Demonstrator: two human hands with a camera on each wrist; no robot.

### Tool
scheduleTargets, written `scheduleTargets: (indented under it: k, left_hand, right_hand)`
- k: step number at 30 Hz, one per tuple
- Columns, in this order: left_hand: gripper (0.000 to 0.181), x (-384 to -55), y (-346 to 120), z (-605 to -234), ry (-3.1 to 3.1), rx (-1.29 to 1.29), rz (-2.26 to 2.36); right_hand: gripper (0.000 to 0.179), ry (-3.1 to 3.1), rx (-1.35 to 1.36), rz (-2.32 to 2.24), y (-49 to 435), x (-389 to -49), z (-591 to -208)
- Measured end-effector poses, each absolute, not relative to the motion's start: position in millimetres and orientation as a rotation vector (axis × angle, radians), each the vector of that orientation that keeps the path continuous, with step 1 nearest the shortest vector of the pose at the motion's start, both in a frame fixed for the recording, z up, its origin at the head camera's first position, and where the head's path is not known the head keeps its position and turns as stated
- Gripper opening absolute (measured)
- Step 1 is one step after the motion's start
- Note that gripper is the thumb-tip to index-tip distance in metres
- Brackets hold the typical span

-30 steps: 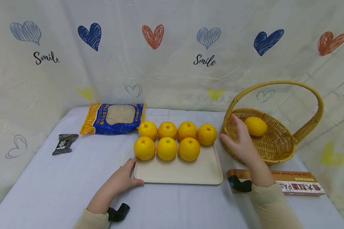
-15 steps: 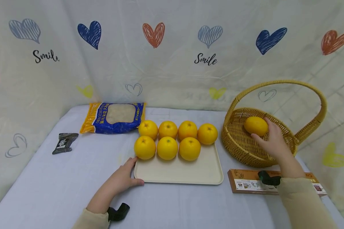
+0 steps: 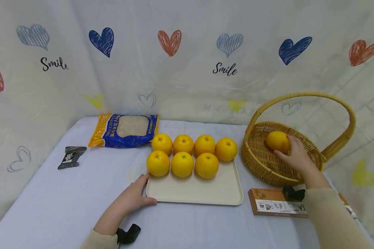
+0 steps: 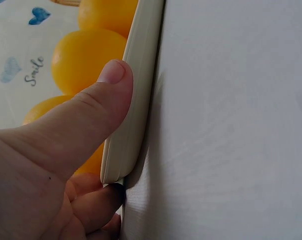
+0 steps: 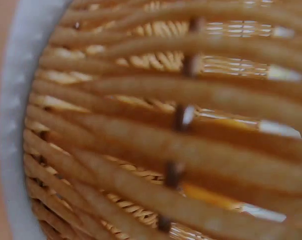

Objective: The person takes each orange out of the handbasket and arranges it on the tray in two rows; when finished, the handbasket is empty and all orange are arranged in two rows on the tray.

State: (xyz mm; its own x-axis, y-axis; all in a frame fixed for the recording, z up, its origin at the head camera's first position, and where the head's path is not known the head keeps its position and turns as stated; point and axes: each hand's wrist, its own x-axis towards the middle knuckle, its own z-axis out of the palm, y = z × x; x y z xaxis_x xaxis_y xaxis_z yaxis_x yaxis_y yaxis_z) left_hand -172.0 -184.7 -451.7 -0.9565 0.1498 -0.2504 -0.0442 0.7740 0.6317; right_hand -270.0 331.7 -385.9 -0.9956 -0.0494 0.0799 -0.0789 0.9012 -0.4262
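My right hand [image 3: 297, 157] reaches over the front of the wicker basket [image 3: 265, 173] and grips an orange [image 3: 276, 141] inside it, thumb in front and fingers at its right side. In the right wrist view the basket's weave [image 5: 141, 135] fills the picture, and the hand's hold is hidden. My left hand [image 3: 132, 197] holds the front left corner of a cream tray [image 3: 193, 192]. In the left wrist view its thumb [image 4: 111, 95] lies along the tray's side wall [image 4: 133, 110], fingers bent round the corner. Several oranges [image 3: 182, 164] stand in two rows on the tray.
A blue and yellow pasta bag [image 3: 129, 131] lies behind the tray to the left. Farther left is a small black packet [image 3: 71, 157]. A long pasta box [image 3: 275, 204] lies in front of the basket, partly under the right sleeve. The basket's tall handle [image 3: 302, 94] arches over it.
My right hand has moved right, from the basket's left rim to the orange inside, and now grips it. My left hand has stayed at the tray corner.
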Motion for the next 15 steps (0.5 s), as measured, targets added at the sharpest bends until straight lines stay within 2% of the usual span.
scheduleTargets:
  k: [10,15]
  left_hand:
    - [0.104,-169.7,-183.1,-452.8,2.682,0.086,0.985]
    - [0.104,-169.6,-184.1,-452.5,2.693,0.072,0.977]
  right_hand:
    - [0.085,-2.992,0.176,0.54,343.1,-282.6,-400.4]
    - [0.086,-2.994,0.131,0.588,341.0,-282.1,-400.9]
